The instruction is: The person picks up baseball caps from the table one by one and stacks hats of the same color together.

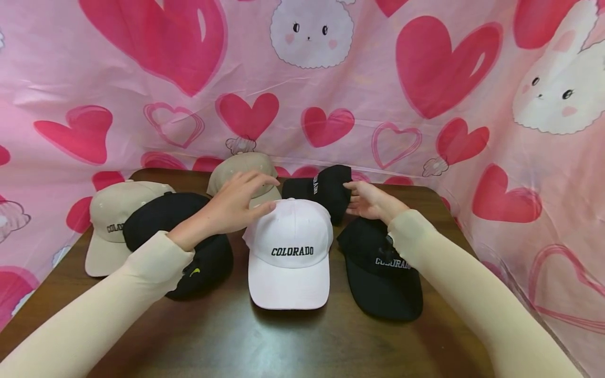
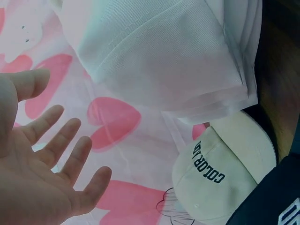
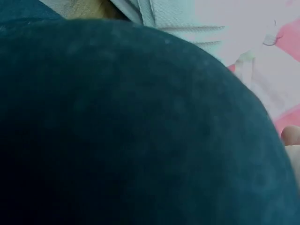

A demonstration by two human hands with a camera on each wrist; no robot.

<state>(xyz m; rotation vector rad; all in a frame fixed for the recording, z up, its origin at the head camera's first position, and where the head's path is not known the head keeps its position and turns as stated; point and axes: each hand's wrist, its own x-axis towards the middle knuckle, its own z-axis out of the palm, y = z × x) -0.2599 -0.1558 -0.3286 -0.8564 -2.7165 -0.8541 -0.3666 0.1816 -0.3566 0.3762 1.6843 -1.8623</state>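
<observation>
A white COLORADO cap (image 1: pixel 294 236) stands upright on the table, its brim toward the front. My left hand (image 1: pixel 236 202), fingers spread, is above and left of it, in front of a beige cap (image 1: pixel 243 165); the left wrist view shows that hand (image 2: pixel 56 173) holding nothing. Behind and right of the white cap, my right hand (image 1: pixel 371 200) has its fingers extended beside a black cap (image 1: pixel 333 189); whether they touch is unclear. Another black cap (image 1: pixel 383 283) lies below my right wrist. Dark fabric (image 3: pixel 140 117) fills most of the right wrist view.
At the left are a beige cap (image 1: pixel 111 210) and two black caps, one (image 1: pixel 165 212) overlapping the other (image 1: pixel 212 265), partly behind my left forearm. The brown table (image 1: pixel 283 346) ends at a pink cloth (image 1: pixel 359 73) with hearts and rabbits.
</observation>
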